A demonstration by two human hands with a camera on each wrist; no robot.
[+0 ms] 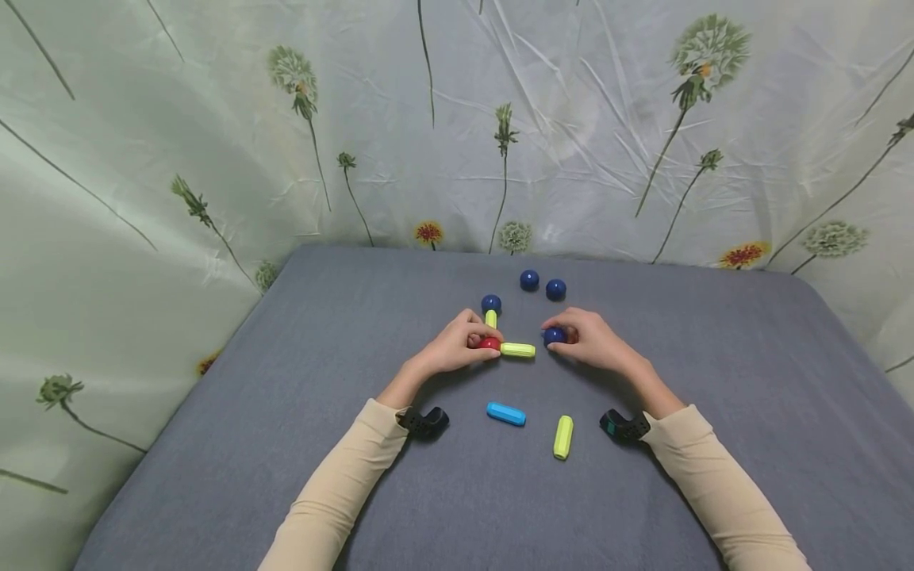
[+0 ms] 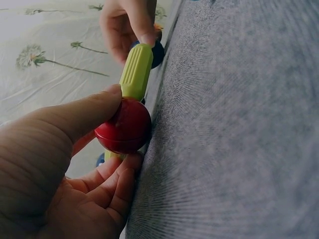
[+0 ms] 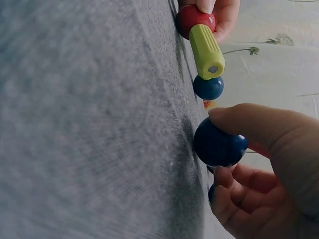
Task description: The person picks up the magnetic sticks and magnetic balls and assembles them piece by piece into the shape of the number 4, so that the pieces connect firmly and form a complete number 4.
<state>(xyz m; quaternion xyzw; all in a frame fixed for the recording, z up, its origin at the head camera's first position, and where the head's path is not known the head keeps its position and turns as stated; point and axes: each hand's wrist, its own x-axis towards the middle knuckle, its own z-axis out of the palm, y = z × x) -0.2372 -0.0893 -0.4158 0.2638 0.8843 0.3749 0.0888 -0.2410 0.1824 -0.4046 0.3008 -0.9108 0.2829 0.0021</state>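
My left hand point(image 1: 460, 342) pinches a red ball point(image 2: 124, 127) between thumb and fingers. One yellow-green ribbed rod point(image 1: 517, 350) sticks out from that ball to the right, its free end showing a grey metal dot in the right wrist view. A second yellow-green rod point(image 1: 490, 319) runs from the red ball away toward a blue ball point(image 1: 491, 304). To the right, my right hand point(image 1: 589, 339) holds another blue ball point(image 3: 219, 143) between thumb and fingertips. A gap separates this ball from the free rod end.
Two loose blue balls point(image 1: 529, 280) lie near the table's back. Closer to me are a blue rod point(image 1: 506, 413) and a yellow-green rod point(image 1: 563, 438), both lying loose on the grey cloth-covered table point(image 1: 300, 381). A flowered curtain point(image 1: 400, 159) hangs behind.
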